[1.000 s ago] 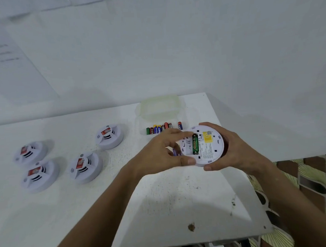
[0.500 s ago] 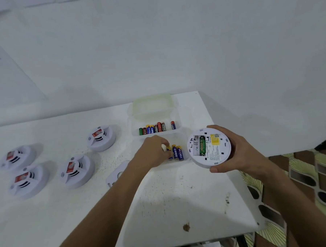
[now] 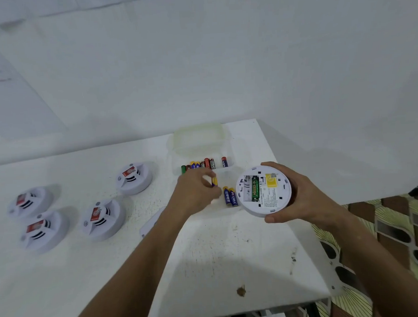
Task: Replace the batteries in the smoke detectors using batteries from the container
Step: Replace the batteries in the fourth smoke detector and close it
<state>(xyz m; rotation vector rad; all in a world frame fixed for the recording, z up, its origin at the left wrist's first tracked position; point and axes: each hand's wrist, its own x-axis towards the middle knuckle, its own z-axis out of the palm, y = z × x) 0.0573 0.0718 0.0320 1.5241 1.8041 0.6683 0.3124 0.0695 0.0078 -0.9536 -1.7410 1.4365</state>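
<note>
Left hand (image 3: 196, 189): curled, pinching a small cylindrical battery (image 3: 214, 181), yellow and purple wrap, between fingertips just above the container's near part.
Right hand (image 3: 293, 192): wrapped around the rim of a round white plastic smoke detector (image 3: 263, 192), held off the bench, underside up.
Held detector: open battery bay with one green battery (image 3: 255, 188) seated; slot beside it bare; yellow label (image 3: 271, 180) and fine print on the smooth back.
Loose batteries (image 3: 230, 196): two blue-and-yellow cylinders lying side by side, just left of the held detector.
Container (image 3: 197, 144): clear, soft-edged rectangular plastic, near the bench's far right corner; row of mixed batteries (image 3: 204, 164) inside, in green, red, blue, yellow.
Other detectors: four white domed discs with slotted vents and red stickers, resting on the bench to the left: one (image 3: 133, 178) near the container, one (image 3: 102, 218) mid-left, two (image 3: 30, 201) (image 3: 44, 231) far left.
Cover plate (image 3: 149, 225): flat white piece, partly hidden under the left forearm.
Bench (image 3: 220, 259): white, matte, scuffed with dark specks and a brown stain (image 3: 241, 291) near the front edge.
Room: plain white wall behind; patterned floor and a cut-out panel to the right.
</note>
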